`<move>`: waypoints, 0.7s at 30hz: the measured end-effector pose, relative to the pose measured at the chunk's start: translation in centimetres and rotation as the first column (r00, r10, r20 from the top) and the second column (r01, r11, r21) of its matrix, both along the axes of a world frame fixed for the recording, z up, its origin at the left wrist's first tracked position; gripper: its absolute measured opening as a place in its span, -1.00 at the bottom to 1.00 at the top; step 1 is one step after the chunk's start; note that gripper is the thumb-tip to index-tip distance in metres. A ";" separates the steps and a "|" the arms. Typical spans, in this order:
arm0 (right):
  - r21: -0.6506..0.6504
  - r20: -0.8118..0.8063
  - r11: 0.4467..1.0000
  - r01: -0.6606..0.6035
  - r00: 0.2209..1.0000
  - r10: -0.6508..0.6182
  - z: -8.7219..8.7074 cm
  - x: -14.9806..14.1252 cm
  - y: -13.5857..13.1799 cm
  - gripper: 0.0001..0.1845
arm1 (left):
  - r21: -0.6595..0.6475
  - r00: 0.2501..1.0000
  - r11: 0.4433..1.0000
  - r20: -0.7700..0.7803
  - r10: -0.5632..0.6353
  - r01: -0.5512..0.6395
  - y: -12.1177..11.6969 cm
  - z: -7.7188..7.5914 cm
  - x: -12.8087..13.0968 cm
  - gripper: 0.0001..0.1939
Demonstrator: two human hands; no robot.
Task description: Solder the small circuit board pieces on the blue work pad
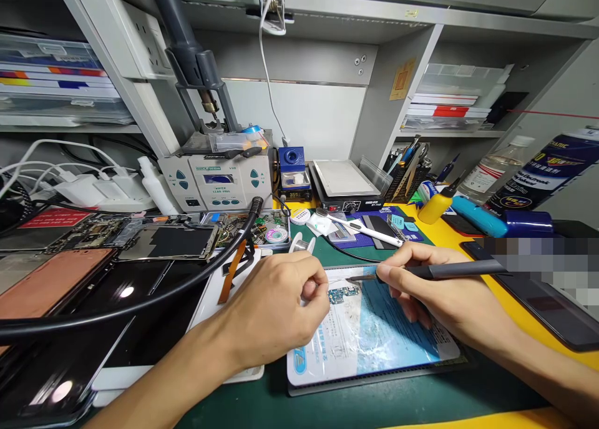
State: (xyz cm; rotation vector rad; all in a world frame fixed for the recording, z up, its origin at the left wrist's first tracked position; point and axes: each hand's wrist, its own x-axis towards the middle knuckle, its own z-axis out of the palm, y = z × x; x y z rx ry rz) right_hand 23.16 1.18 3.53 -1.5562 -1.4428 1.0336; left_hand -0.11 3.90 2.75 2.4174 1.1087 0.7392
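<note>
so, our right hand [440, 291] is closed around a slim dark grey pen-style tool [449, 269], pinched between thumb and fingers, with its thin metal tip [362, 278] reaching left, just above a small circuit board [343, 295]. that board lies on the printed blue-and-white repair mat [397, 335], near the mat's far edge. our left hand [276, 307] sits just beside it, fingers curled in and thumb pressed to forefinger; we can't tell whether anything is held between them.

beyond the mat, a small silver spool [302, 245] stands near our left knuckles, and a white-handled tool [365, 229] lies further back. left of the mat, a thick black hose [140, 298] runs across opened phones [168, 241] – their boards and frames crowd together. far behind it are a white hot-air rework station [215, 182] and a preheater plate [344, 179]. right of the mat, there's a dark phone [543, 291], with a yellow bottle [433, 207] and a blue spray can [538, 173] further back.
</note>
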 end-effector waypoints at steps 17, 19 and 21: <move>-0.009 0.040 1.000 0.003 0.999 -0.003 -0.4 0.3 0.1 -0.67 | -0.004 1.000 1.000 0.009 0.006 -0.005 0.2 -0.2 0.0 -0.87; -0.010 0.038 1.000 0.003 0.999 -0.003 -0.6 0.5 0.2 -0.67 | -0.004 1.000 1.000 0.014 0.005 -0.005 0.2 -0.3 0.0 -0.87; -0.011 0.035 1.000 0.009 0.999 -0.009 -0.7 0.5 0.2 -0.66 | 0.003 1.000 1.000 0.022 0.001 -0.001 0.1 -0.3 0.0 -0.87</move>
